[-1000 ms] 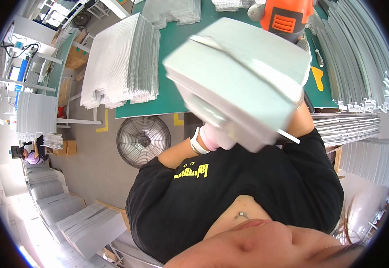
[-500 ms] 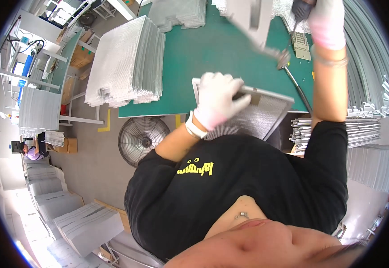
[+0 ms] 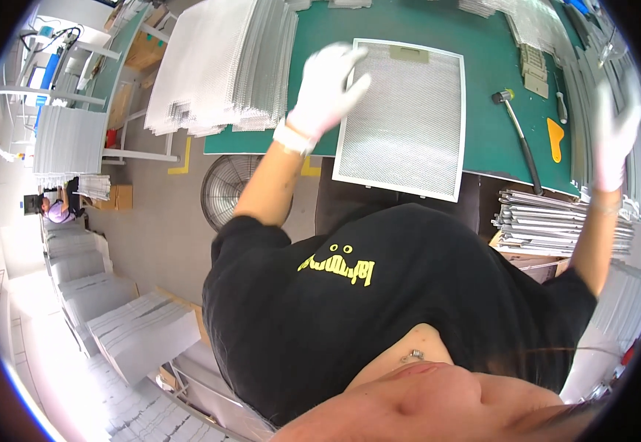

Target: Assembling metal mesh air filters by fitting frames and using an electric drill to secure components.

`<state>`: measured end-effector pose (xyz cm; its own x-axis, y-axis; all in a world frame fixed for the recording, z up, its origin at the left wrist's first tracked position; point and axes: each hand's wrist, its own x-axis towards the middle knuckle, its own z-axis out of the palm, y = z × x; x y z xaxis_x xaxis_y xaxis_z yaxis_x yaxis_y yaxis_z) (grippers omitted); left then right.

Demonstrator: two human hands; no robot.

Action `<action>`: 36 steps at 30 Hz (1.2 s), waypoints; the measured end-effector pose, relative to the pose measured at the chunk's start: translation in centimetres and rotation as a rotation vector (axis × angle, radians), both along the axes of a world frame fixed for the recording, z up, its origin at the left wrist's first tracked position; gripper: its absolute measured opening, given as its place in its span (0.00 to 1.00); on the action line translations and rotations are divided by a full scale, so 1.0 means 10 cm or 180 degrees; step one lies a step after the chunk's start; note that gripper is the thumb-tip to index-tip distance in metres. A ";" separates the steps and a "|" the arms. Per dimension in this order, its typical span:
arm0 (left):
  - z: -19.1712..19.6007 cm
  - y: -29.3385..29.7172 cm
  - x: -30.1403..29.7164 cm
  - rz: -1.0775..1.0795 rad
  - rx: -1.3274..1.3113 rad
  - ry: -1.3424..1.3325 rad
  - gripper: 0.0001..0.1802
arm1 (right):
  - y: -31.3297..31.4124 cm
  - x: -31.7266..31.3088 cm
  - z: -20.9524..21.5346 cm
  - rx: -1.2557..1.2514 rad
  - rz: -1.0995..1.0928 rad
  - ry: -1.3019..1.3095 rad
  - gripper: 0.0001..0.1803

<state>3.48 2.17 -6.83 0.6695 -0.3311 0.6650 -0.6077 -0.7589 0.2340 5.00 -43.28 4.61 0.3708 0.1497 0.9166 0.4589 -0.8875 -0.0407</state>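
A mesh panel in a pale metal frame (image 3: 400, 121) lies in front of me, its near edge jutting past the green table (image 3: 482, 81). There is a small beige tab (image 3: 409, 54) at its far edge. My left hand (image 3: 326, 88), in a white glove, hovers at the panel's left side with thumb and fingers apart and nothing held. Out at the right, my white-gloved right hand (image 3: 615, 136) is blurred beside long grey metal strips (image 3: 582, 144). Its fingers look stretched out, and I see nothing in them.
A hammer (image 3: 521, 136), an orange scraper (image 3: 554, 140) and a screwdriver (image 3: 561, 107) lie right of the panel. Beige pieces (image 3: 533, 70) sit beyond them. Mesh sheets (image 3: 206, 62) stand stacked left. Frame strips (image 3: 545, 225) are piled near right; a floor fan (image 3: 225, 193) stands below.
The panel, tilted close to my body before, now lies farther forward and flatter. My right hand has left a dark tool at the far right and come nearer, toward the right edge.
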 end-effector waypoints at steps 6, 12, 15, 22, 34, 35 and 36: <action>-0.91 0.37 -1.66 0.0946 -0.1704 0.1233 0.15 | -0.24 -0.65 -1.78 -0.1041 -0.1190 0.3797 0.29; -1.30 0.11 -2.01 0.0544 -0.4014 0.3544 0.24 | 0.67 -0.08 -1.77 0.0175 0.0611 0.3011 0.29; -1.41 0.01 -1.94 0.0099 -0.4464 0.3813 0.28 | 1.64 0.26 -1.54 0.0138 0.1372 0.3006 0.32; -1.35 -0.13 -1.90 0.0246 -0.5032 0.3803 0.20 | 2.61 0.42 -1.49 -0.1280 0.0470 0.3531 0.34; -0.91 0.41 -1.85 -0.0030 -0.4054 0.3071 0.25 | 0.87 0.11 -1.75 -0.0833 -0.0633 0.2261 0.31; -0.75 0.48 -1.81 0.0034 -0.3620 0.2908 0.26 | 0.64 -0.01 -1.67 -0.0746 -0.0734 0.2496 0.28; -0.65 0.57 -1.77 0.0207 -0.3257 0.2874 0.25 | 0.36 -0.12 -1.66 -0.0230 -0.0350 0.2013 0.27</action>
